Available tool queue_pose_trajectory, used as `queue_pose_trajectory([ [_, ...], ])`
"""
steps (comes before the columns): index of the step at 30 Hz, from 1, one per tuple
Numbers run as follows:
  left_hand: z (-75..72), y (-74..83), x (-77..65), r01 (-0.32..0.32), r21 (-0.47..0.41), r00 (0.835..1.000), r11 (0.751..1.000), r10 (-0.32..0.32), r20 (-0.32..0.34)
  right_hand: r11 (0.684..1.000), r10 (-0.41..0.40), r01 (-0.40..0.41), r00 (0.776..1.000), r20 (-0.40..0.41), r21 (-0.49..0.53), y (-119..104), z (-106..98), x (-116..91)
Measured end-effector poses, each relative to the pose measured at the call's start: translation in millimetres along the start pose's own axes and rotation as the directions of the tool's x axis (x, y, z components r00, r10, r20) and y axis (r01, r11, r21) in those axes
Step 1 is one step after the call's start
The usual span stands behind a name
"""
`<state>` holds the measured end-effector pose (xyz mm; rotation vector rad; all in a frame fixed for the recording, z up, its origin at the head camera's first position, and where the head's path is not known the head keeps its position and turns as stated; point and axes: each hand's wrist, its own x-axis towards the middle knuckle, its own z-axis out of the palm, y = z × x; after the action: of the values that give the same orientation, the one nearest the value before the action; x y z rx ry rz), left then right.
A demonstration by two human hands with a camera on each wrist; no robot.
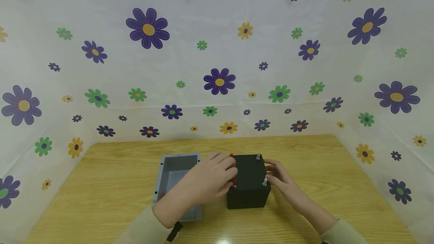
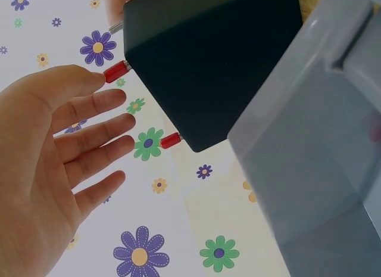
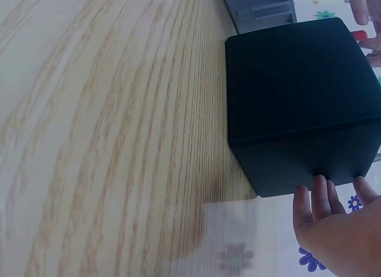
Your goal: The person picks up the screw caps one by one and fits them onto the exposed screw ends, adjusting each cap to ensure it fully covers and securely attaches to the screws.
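Note:
A black box [image 1: 249, 176] sits on the table with a small post at each top corner. The two left posts carry red caps, and the right posts [image 1: 258, 157] look bare and silvery. My left hand [image 1: 211, 176] reaches over the box's left edge. In the left wrist view its thumb touches one red cap [image 2: 116, 71], while the other fingers are spread apart from it; a second red cap [image 2: 171, 140] stands farther along. My right hand [image 1: 288, 187] rests its fingers against the box's right side, the thumb beside the near right post [image 1: 265, 182].
A grey open bin [image 1: 158, 180] stands left of the box, partly behind my left forearm. The wooden table [image 1: 101, 183] spreads around both. A white flower-print sheet [image 1: 190, 55] encloses the back and sides.

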<state>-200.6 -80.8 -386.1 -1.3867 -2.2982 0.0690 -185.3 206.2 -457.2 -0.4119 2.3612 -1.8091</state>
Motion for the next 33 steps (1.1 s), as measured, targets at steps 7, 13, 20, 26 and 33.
queue_pose_trajectory([
  [7, -2.8, -2.1, -1.5, 0.015, 0.015, 0.999, 1.000, -0.016, 0.032, 1.000, 0.000, 0.000, 1.000, 0.003, 0.002, 3.0, 0.2, 0.6],
  [13, -6.6, -3.3, -3.5, 0.032, 0.020, 0.999, 0.999, -0.033, 0.043, 1.000, -0.012, 0.012, 1.000, 0.004, 0.005, 4.0, -0.1, 0.5],
  [20, -6.9, -6.1, -7.9, 0.044, 0.023, 0.998, 0.999, -0.045, 0.036, 1.000, -0.022, 0.022, 1.000, 0.001, 0.001, 2.1, -0.3, 0.1],
  [26, -5.5, -8.7, -13.3, 0.052, 0.022, 0.999, 0.998, -0.052, 0.016, 1.000, -0.021, 0.021, 1.000, 0.000, -0.003, 0.8, -0.3, -0.2],
  [33, -3.9, -11.5, -21.1, 0.067, 0.035, 0.997, 0.997, -0.069, 0.034, 1.000, -0.011, 0.011, 1.000, 0.006, 0.003, 1.5, -0.4, -0.3],
])
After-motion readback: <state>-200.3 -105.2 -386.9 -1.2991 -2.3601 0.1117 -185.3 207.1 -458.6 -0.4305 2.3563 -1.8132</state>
